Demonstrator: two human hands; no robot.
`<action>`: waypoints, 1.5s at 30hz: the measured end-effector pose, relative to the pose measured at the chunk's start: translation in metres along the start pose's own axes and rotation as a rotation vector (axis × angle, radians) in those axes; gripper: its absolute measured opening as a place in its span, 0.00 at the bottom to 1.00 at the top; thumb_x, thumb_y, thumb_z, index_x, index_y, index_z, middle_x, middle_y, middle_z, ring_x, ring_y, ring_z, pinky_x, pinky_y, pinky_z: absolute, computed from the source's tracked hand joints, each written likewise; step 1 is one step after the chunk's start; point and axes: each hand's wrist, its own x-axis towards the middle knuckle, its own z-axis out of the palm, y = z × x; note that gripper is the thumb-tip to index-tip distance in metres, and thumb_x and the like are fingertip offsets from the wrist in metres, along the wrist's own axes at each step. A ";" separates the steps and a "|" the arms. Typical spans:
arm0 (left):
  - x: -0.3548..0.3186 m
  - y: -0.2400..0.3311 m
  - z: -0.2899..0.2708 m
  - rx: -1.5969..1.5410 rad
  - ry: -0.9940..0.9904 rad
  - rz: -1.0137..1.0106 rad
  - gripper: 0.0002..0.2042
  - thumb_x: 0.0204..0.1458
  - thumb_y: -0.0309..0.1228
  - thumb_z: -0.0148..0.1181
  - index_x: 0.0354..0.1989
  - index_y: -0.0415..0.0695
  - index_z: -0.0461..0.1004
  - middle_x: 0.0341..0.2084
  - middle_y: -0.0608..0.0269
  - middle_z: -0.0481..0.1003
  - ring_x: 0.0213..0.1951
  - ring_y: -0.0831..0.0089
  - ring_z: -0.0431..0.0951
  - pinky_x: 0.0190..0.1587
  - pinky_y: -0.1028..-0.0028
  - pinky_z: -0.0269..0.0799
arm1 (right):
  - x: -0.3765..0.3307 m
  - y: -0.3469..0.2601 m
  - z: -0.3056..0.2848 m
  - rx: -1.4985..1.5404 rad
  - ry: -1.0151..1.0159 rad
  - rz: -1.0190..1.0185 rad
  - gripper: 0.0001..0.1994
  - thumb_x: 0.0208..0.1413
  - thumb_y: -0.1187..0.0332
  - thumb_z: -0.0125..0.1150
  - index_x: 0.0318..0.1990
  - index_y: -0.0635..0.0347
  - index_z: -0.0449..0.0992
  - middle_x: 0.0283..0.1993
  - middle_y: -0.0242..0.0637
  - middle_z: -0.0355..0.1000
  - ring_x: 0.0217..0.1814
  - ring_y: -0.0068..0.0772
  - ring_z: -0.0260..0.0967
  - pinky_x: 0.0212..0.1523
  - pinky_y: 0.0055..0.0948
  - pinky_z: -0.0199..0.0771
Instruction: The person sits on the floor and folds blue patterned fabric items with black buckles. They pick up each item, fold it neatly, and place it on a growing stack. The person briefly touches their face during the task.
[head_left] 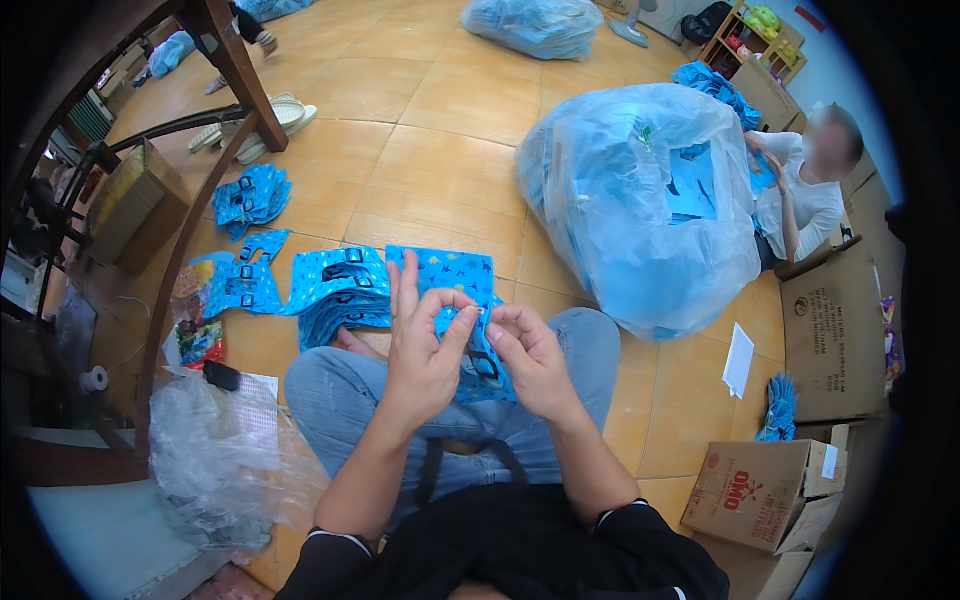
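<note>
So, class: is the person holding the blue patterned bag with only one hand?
No: both the left hand and the right hand pinch the blue patterned bag above the lap.

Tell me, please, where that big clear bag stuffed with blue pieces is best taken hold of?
Probably at the gathered top of the big clear bag, reaching from above. The body bulges round and taut, giving fingers little to pinch, while slack film seems to bunch near the top.

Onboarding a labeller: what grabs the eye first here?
Both hands, left and right, pinch a blue patterned bag at centre, above the knees. To the right a big clear sack stuffed with blue bags stands on the tiled floor, a seated person behind it. More bags lie stacked left of the hands.
</note>
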 end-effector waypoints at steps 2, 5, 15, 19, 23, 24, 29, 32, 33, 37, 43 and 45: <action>-0.003 0.001 -0.003 -0.085 -0.042 -0.028 0.06 0.58 0.34 0.58 0.36 0.45 0.75 0.68 0.32 0.42 0.72 0.43 0.32 0.68 0.51 0.35 | 0.002 0.001 0.000 -0.023 -0.001 0.009 0.07 0.65 0.71 0.50 0.47 0.61 0.68 0.36 0.26 0.70 0.37 0.11 0.61 0.37 0.16 0.62; -0.004 0.002 -0.005 0.021 -0.067 0.009 0.06 0.57 0.34 0.58 0.36 0.45 0.74 0.68 0.31 0.42 0.72 0.42 0.32 0.68 0.51 0.36 | 0.003 0.000 0.000 -0.024 -0.003 0.005 0.07 0.65 0.71 0.50 0.47 0.62 0.68 0.37 0.27 0.71 0.37 0.11 0.62 0.37 0.17 0.63; -0.001 0.003 0.002 0.096 0.146 -0.026 0.14 0.51 0.32 0.64 0.45 0.44 0.73 0.69 0.39 0.47 0.72 0.49 0.37 0.69 0.55 0.36 | -0.002 0.000 -0.006 -0.174 -0.007 0.000 0.09 0.64 0.71 0.52 0.48 0.65 0.69 0.38 0.32 0.74 0.41 0.15 0.67 0.40 0.19 0.68; 0.011 0.001 -0.022 0.254 0.187 0.094 0.18 0.51 0.30 0.64 0.50 0.41 0.72 0.61 0.40 0.62 0.67 0.53 0.54 0.67 0.59 0.46 | -0.002 -0.011 -0.016 -0.196 -0.098 0.103 0.09 0.64 0.71 0.51 0.48 0.66 0.69 0.38 0.34 0.75 0.42 0.17 0.69 0.42 0.21 0.70; 0.014 -0.012 -0.055 0.211 -0.074 0.011 0.14 0.53 0.31 0.63 0.47 0.38 0.74 0.40 0.56 0.78 0.45 0.70 0.75 0.53 0.68 0.65 | 0.002 -0.022 -0.030 0.024 -0.220 0.145 0.10 0.65 0.71 0.47 0.49 0.66 0.69 0.42 0.43 0.76 0.46 0.33 0.75 0.48 0.30 0.74; 0.013 -0.018 -0.058 0.041 -0.069 -0.099 0.13 0.55 0.31 0.62 0.45 0.38 0.74 0.38 0.59 0.78 0.42 0.73 0.75 0.50 0.73 0.67 | 0.005 -0.023 -0.034 0.054 -0.191 0.180 0.11 0.65 0.70 0.47 0.49 0.66 0.69 0.42 0.43 0.76 0.47 0.33 0.75 0.49 0.31 0.74; 0.012 -0.044 -0.056 -0.388 0.299 -0.226 0.07 0.58 0.28 0.59 0.41 0.37 0.74 0.30 0.68 0.75 0.33 0.85 0.71 0.38 0.83 0.66 | 0.010 -0.013 -0.039 0.050 -0.023 0.207 0.21 0.65 0.68 0.51 0.63 0.65 0.59 0.57 0.38 0.68 0.57 0.25 0.66 0.56 0.27 0.68; 0.011 -0.048 -0.053 -0.504 0.369 -0.222 0.06 0.57 0.24 0.58 0.42 0.37 0.73 0.36 0.64 0.75 0.34 0.84 0.71 0.39 0.83 0.67 | 0.008 -0.007 -0.034 0.012 -0.095 0.158 0.28 0.63 0.70 0.54 0.67 0.64 0.51 0.60 0.36 0.65 0.60 0.24 0.64 0.57 0.27 0.67; 0.010 -0.047 -0.053 -0.528 0.407 -0.267 0.07 0.57 0.23 0.58 0.42 0.37 0.74 0.39 0.62 0.75 0.34 0.83 0.72 0.40 0.82 0.68 | 0.008 -0.005 -0.031 0.021 -0.046 0.162 0.29 0.62 0.71 0.54 0.68 0.64 0.50 0.59 0.36 0.66 0.59 0.24 0.64 0.56 0.27 0.68; 0.000 -0.042 -0.058 -0.702 0.238 -0.167 0.10 0.54 0.20 0.58 0.45 0.36 0.73 0.51 0.52 0.71 0.42 0.75 0.75 0.47 0.76 0.73 | 0.010 -0.010 -0.026 0.073 0.250 0.158 0.29 0.62 0.69 0.54 0.68 0.60 0.51 0.49 0.34 0.70 0.42 0.20 0.69 0.37 0.21 0.71; -0.009 -0.048 -0.061 -0.541 0.226 -0.068 0.10 0.56 0.22 0.58 0.45 0.36 0.74 0.47 0.51 0.74 0.42 0.69 0.78 0.46 0.72 0.77 | 0.008 -0.014 -0.026 0.332 0.247 0.363 0.24 0.64 0.66 0.50 0.66 0.56 0.56 0.31 0.27 0.68 0.20 0.15 0.61 0.19 0.15 0.58; -0.009 -0.048 -0.061 -0.537 0.263 -0.045 0.08 0.56 0.23 0.58 0.43 0.36 0.74 0.43 0.53 0.76 0.39 0.70 0.79 0.45 0.72 0.77 | 0.007 -0.015 -0.030 0.407 0.191 0.432 0.22 0.64 0.66 0.49 0.65 0.55 0.58 0.27 0.26 0.67 0.16 0.13 0.57 0.16 0.15 0.55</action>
